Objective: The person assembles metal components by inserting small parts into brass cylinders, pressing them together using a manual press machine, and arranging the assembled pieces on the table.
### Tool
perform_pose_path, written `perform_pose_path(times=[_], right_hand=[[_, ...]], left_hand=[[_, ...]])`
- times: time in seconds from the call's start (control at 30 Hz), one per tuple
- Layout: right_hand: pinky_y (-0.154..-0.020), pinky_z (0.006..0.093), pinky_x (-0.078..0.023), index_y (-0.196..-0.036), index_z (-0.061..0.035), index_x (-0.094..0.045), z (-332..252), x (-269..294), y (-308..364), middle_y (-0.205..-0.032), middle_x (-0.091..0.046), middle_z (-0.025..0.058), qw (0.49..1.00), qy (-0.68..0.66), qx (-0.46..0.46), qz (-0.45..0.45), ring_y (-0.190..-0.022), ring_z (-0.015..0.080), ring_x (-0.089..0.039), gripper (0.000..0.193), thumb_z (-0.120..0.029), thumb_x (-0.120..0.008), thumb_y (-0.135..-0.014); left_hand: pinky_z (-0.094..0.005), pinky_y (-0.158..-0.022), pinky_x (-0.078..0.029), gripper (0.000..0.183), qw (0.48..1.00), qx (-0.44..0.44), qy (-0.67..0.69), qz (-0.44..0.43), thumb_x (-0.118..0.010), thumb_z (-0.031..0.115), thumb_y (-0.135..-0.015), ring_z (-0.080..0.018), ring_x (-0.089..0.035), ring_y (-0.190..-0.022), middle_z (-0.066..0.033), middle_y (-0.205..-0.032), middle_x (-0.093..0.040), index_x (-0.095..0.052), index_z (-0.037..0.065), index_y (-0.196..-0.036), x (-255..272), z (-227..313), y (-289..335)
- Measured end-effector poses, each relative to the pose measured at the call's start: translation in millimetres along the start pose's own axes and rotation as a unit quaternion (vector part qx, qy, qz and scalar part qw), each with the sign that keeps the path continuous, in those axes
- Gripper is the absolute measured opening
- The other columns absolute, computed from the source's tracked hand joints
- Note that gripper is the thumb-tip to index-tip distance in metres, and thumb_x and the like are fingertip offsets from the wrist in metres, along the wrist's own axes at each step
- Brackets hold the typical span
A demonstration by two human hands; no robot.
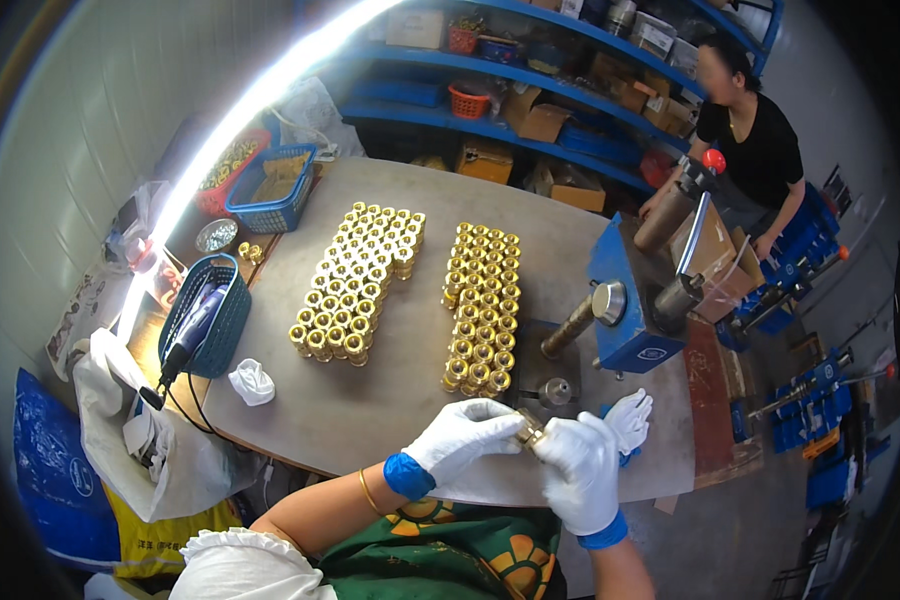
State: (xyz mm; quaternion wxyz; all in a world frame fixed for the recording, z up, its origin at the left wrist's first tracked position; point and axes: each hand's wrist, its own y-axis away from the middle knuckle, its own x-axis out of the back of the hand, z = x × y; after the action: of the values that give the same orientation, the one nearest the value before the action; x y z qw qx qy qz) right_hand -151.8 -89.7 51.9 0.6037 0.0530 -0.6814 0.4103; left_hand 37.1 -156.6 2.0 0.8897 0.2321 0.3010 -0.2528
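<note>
In front of me, my left hand (467, 437), in a white glove with a blue cuff, pinches a small brass fitting (530, 430). My right hand (582, 468), gloved the same way, is closed around the other end of the fitting and slightly blurred; it hides part of the piece. Beyond my hands stand two blocks of brass fittings in tight rows, a left block (355, 285) and a right block (483, 310). A round metal holder (555, 392) sits under the blue hand press (620, 300), just past my right hand.
A white glove (628, 420) lies right of my right hand. A crumpled white cloth (252, 382) and a dark green basket (205, 315) with a corded tool are at the left. Blue shelves (440, 120) line the back. Another person (755, 130) is beyond the press.
</note>
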Motion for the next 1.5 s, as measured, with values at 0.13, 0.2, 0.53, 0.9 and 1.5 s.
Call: perform_pose_path(times=[0.13,0.2,0.53,0.9,1.5], right_hand=[[-0.074,0.0301,-0.052,-0.086,0.0066,-0.067,4.5,-37.4,8.6,-0.080,-0.070,0.0149,0.643,-0.534,-0.548,-0.021,-0.070,0.0208,-0.068,0.052,-0.039,-0.047,-0.101],[-0.075,0.0299,-0.052,-0.088,0.0081,-0.066,5.0,-41.3,13.6,-0.083,-0.070,0.0158,0.638,-0.556,-0.532,-0.009,-0.072,0.0218,-0.069,0.052,-0.037,-0.044,-0.102],[-0.078,0.0316,-0.052,-0.093,0.0067,-0.066,5.4,-28.6,82.8,-0.083,-0.070,0.0151,0.676,-0.508,-0.534,0.018,-0.079,0.0216,-0.069,0.036,-0.025,-0.049,-0.100],[-0.083,0.0298,-0.049,-0.101,0.0051,-0.066,1.6,-7.0,81.8,-0.091,-0.071,0.0125,0.686,-0.469,-0.556,-0.001,-0.086,0.0193,-0.066,0.032,-0.017,-0.043,-0.101],[-0.079,0.0283,-0.051,-0.101,0.0042,-0.066,-14.9,-3.5,115.5,-0.087,-0.071,0.0110,0.595,-0.513,-0.599,0.153,-0.083,0.0176,-0.068,0.028,-0.020,-0.051,-0.100]], left_hand=[[-0.0276,-0.082,-0.055,0.020,0.990,-0.112,-0.082,0.038,-0.071,0.009,-0.088,-0.0142,-0.065,-0.087,-0.0075,-0.098,-0.067,-0.066,-0.004,-0.101,6.6,6.7,0.8],[-0.0275,-0.081,-0.055,0.018,0.974,-0.182,-0.131,0.039,-0.072,0.009,-0.087,-0.0131,-0.065,-0.087,-0.0059,-0.096,-0.067,-0.066,-0.003,-0.099,12.7,16.2,-2.5],[-0.0419,-0.080,-0.050,0.064,0.582,-0.305,-0.692,0.301,-0.075,0.020,-0.073,-0.0334,-0.063,-0.091,-0.0170,-0.102,-0.066,-0.050,0.005,-0.130,144.4,125.5,-102.3],[-0.0443,-0.086,-0.049,0.070,0.608,-0.312,-0.695,0.224,-0.059,0.006,-0.078,-0.0418,-0.061,-0.098,-0.0261,-0.108,-0.063,-0.032,0.003,-0.142,135.3,99.2,-148.0],[-0.0432,-0.083,-0.051,0.086,0.662,-0.348,-0.627,0.220,-0.080,0.014,-0.072,-0.0386,-0.063,-0.099,-0.0239,-0.112,-0.063,-0.029,0.001,-0.140,139.0,61.7,-180.2]])
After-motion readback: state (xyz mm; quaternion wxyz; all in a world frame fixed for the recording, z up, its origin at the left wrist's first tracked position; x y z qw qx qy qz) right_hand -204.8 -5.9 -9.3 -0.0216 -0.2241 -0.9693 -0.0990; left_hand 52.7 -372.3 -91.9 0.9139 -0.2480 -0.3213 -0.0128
